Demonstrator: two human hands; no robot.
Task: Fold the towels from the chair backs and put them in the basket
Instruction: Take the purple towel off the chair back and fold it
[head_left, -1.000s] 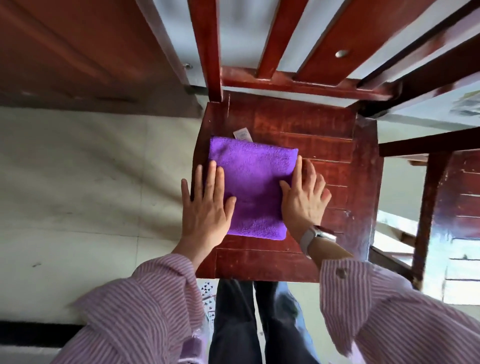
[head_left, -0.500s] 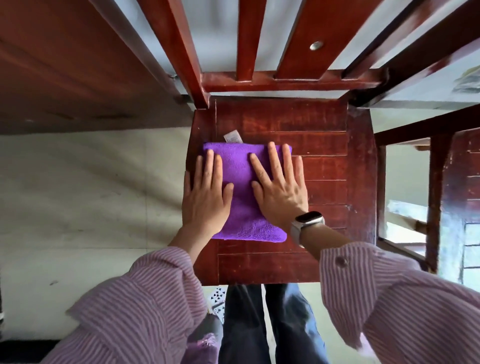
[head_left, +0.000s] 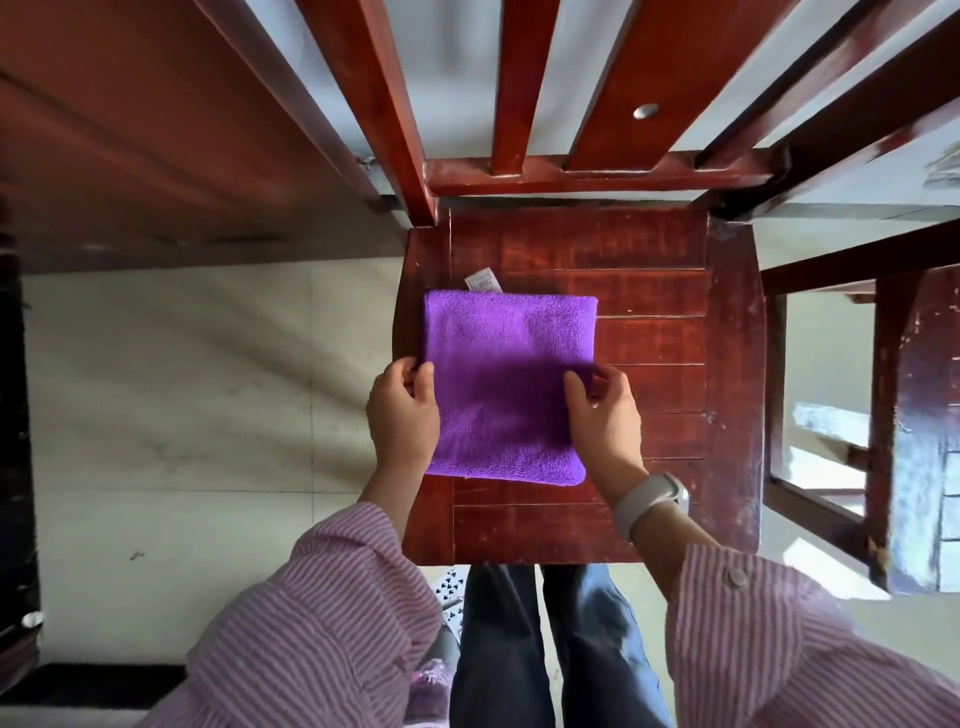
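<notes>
A purple towel, folded into a square, lies on the dark red wooden chair seat. A white label sticks out from its far edge. My left hand pinches the towel's left edge, thumb on top. My right hand, with a watch on the wrist, pinches the right edge the same way. No basket is in view.
The chair back's slats rise just beyond the seat. A wooden table top is at the left, and another chair stands at the right. Pale tiled floor lies to the left of the seat.
Both hands were pressing flat on the towel. They have slid apart to its left and right edges and closed on them.
</notes>
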